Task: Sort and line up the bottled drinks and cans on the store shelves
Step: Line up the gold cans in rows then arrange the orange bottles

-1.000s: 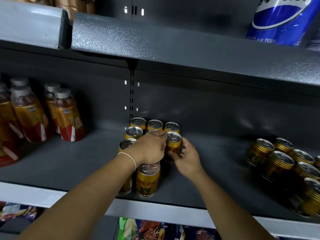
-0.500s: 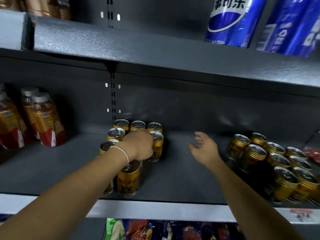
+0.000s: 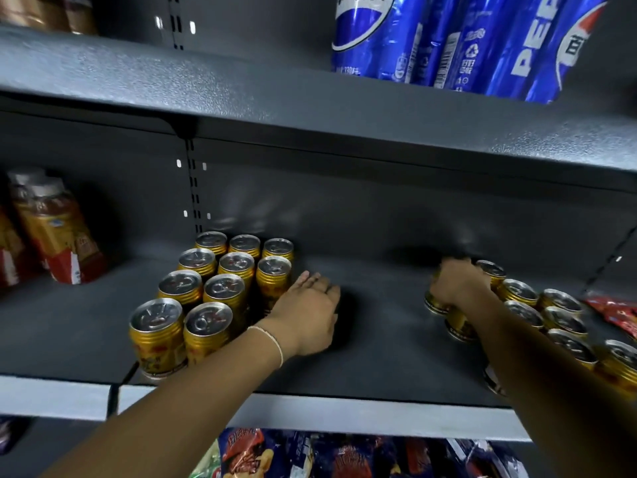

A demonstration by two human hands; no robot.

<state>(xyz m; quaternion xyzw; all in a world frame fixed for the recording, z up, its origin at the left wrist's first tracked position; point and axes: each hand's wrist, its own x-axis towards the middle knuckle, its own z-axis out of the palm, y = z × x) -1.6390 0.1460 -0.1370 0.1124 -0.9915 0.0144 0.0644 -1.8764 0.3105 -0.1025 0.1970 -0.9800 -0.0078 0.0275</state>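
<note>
Left hand: the left hand (image 3: 306, 313) has come off the top of the can block and now lies just right of it, low over the dark grey metal shelf (image 3: 379, 339), fingers (image 3: 322, 282) straight and released, holding nothing.
Right hand: the right hand (image 3: 460, 284) has moved from mid-shelf to the right group. Its fingers curl down over one short gold can (image 3: 435, 302), the fingertips hidden behind the knuckles and blurred.
Left block: upright gold cans with silver pull-tab lids (image 3: 220, 288) in tidy rows of three, the front right spot covered by the left forearm (image 3: 206, 384).
Right group: loose cluster of gold cans (image 3: 558, 317), partly behind the right forearm (image 3: 537, 357) and cut off by the frame edge.
Upper shelf: tall blue cola cans (image 3: 448, 39), tops cut off.
Far left: amber bottles (image 3: 57, 232), blurred.
</note>
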